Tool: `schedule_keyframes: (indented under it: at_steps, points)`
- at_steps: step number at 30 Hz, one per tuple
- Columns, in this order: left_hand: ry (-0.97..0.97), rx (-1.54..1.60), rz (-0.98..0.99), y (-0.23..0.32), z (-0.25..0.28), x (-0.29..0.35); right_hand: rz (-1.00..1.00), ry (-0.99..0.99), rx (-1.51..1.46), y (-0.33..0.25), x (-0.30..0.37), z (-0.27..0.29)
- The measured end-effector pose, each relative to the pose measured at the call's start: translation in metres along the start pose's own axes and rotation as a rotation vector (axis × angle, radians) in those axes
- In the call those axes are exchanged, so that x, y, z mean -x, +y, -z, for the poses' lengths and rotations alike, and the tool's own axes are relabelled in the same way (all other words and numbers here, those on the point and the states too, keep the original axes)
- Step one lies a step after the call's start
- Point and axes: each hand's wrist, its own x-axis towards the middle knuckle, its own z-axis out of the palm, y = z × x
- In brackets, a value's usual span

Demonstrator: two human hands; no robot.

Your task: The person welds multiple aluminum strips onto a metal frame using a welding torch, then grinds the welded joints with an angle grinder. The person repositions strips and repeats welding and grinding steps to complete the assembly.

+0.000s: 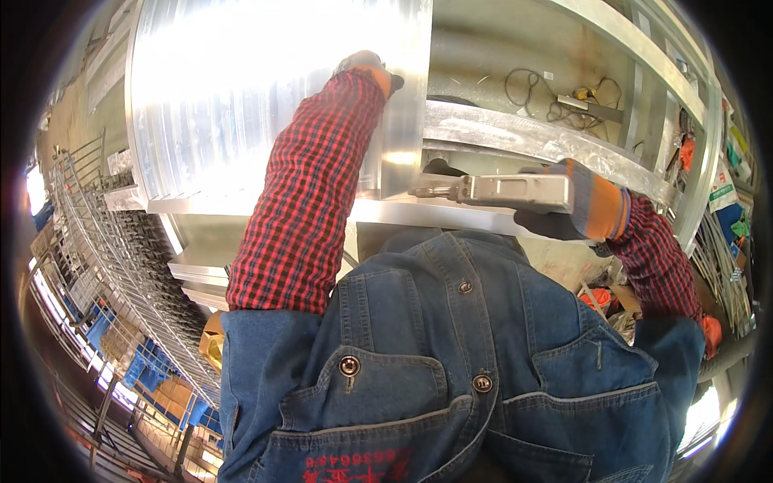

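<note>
My left hand [369, 68], in an orange and grey glove, rests on a shiny ribbed metal panel [201, 137] near its right edge. The thumb points right; the other fingers are mostly hidden behind the hand. In my right hand [581, 201], gloved the same way, is a grey hand-held power tool [519, 191] with a boxy body, the fingers wrapped round it. Its narrow metal nose points left, at the panel's near right corner, beside a bright metal rail [435, 216] running across in front of my body. Whether the nose touches the metal, I cannot tell.
A pale metal beam [547, 133] crosses behind the tool. Beyond it lie a dark cable [527, 88] and a yellow and black corded item [592, 105]. Wire racking [105, 233] stands at left. Thin rods [721, 266] and orange items [597, 298] lie at right.
</note>
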Motion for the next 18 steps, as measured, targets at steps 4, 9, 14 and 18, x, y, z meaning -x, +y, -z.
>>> schedule_keyframes:
  at_steps: [4,9,14,18]
  points:
    - [-0.068,-0.036,0.025,-0.007,-0.015,-0.026,-0.025,-0.045,0.043,0.037,-0.027,-0.014]
    - [0.441,-0.391,-0.322,-0.023,-0.056,-0.057,-0.006,-0.096,0.074,0.059,-0.055,-0.028]
    - [-0.063,-0.139,0.034,-0.002,-0.010,-0.023,-0.026,-0.143,-0.006,0.069,-0.053,-0.037]
    - [-0.103,-0.111,0.021,0.014,0.017,0.009,0.117,-0.082,0.087,0.096,-0.065,-0.059]
